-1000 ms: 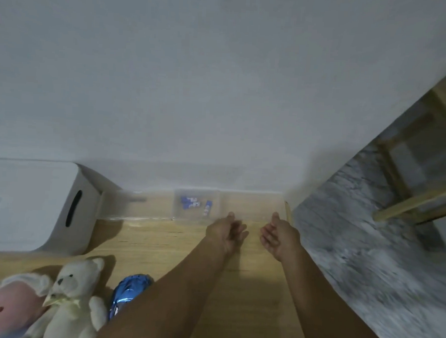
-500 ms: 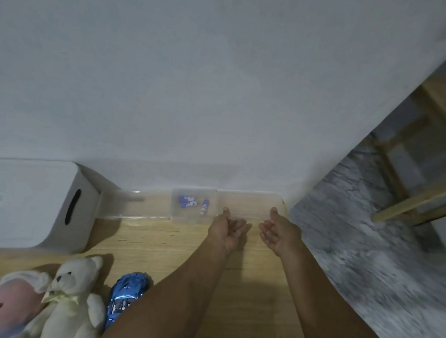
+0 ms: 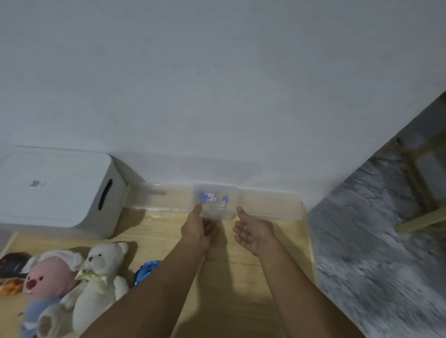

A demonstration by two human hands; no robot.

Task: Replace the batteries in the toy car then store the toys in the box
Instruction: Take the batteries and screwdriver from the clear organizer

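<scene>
Nearest, toy car [image 3: 146, 270] lay half hidden behind left forearm on tabletop [image 3: 237, 284]. Farther, left hand [image 3: 196, 225] and right hand [image 3: 255, 233] reached forward, fingers relaxed (holding nothing), just short of clear tray [image 3: 266, 205] with blue batteries [image 3: 210, 197]. White box [image 3: 52, 187] stood far left.

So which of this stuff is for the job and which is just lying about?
For the job:
batteries in clear tray
blue toy car
white bear
pink doll
white box

Lying about:
wooden frame
dark object behind the doll
</scene>
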